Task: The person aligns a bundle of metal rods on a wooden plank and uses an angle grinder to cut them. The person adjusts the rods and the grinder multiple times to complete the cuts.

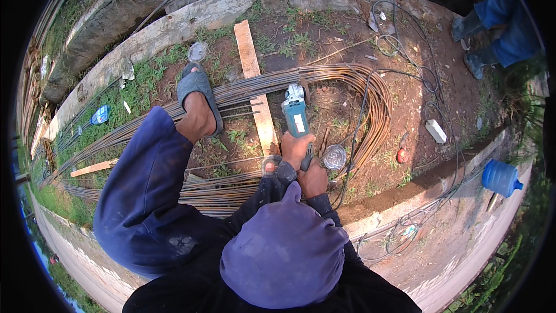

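My left hand (295,148) is wrapped round the body of a teal angle grinder (295,117). Behind it, my right hand (313,178) grips the tool's dark rear end. The grinder's metal head and dark disc lie against a bundle of thin steel bars (249,85), just right of a wooden plank (250,52). Whether the disc is spinning or cutting cannot be told. At the right the rusty bars curve round in a loop (379,110). My slippered foot (200,95) presses on the bundle left of the plank.
Black cable (434,87) trails over the dirt at the right. Another person's boots (472,61) stand at the far right. A blue water jug (499,178) lies beyond the low concrete edge (405,197). A white block (435,131) and a clear round container (334,156) sit nearby.
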Demonstrator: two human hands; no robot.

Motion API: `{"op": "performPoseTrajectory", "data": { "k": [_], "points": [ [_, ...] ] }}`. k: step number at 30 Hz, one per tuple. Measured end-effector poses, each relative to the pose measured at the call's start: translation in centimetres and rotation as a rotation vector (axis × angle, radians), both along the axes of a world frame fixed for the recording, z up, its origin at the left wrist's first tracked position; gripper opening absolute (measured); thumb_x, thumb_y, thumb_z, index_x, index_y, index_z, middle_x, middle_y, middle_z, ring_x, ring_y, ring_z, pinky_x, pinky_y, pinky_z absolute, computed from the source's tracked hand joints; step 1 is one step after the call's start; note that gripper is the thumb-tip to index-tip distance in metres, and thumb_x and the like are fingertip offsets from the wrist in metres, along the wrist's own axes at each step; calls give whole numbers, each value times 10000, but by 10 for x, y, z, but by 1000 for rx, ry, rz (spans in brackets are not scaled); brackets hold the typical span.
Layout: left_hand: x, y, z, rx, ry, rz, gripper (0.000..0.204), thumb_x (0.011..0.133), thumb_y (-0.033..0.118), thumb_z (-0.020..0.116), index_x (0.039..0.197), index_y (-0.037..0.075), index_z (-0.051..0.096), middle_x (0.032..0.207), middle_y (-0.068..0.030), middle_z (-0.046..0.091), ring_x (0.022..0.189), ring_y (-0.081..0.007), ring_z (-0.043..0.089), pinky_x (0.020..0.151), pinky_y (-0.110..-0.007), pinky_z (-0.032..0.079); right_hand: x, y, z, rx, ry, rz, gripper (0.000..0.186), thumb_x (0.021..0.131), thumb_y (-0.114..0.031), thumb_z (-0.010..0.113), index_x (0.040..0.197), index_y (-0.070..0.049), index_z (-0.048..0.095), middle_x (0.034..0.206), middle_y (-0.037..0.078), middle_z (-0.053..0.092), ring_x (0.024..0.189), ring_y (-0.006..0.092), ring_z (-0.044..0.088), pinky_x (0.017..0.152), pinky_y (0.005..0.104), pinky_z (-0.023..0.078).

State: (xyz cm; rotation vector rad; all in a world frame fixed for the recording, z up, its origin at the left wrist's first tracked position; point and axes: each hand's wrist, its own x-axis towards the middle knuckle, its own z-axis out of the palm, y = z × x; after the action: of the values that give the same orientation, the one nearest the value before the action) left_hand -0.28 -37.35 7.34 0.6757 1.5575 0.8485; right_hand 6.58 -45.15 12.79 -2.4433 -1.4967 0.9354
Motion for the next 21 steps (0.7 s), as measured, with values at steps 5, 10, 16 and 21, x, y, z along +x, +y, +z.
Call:
{"op": "performPoseTrajectory", "data": {
  "k": [5, 10, 16, 21],
  "points": [
    [1, 1, 1, -16, -43, 5, 177, 752, 113, 756, 871, 10, 675, 792, -34, 678, 693, -124, 614, 631, -319, 478, 1, -1, -2, 14, -3, -1, 314, 803, -274, 707, 927, -8, 595, 776, 300, 671, 765, 503, 664, 702, 586, 527],
    [-1, 1, -1, 0, 1, 22, 227, 712, 184, 773, 839, 9, 703, 771, -94, 705, 706, -220, 672, 655, -375, 504, 0, 1, 0, 1, 3, 2, 317, 801, -272, 703, 927, -4, 590, 776, 304, 669, 767, 506, 662, 703, 590, 524],
    [0, 3, 2, -2, 15, 16, 251, 695, 222, 776, 817, 11, 714, 758, -126, 716, 711, -270, 702, 664, -403, 516, 0, 2, 2, -1, 2, -5, 318, 800, -274, 701, 923, -3, 587, 777, 307, 668, 772, 508, 661, 707, 590, 526],
    [-1, 3, 0, 2, -10, 24, 246, 695, 221, 777, 810, 12, 716, 751, -118, 714, 700, -257, 698, 662, -394, 516, 0, 2, -1, 5, 10, 1, 313, 806, -270, 698, 927, -4, 586, 776, 305, 669, 773, 508, 661, 708, 592, 526]
  ]
}}
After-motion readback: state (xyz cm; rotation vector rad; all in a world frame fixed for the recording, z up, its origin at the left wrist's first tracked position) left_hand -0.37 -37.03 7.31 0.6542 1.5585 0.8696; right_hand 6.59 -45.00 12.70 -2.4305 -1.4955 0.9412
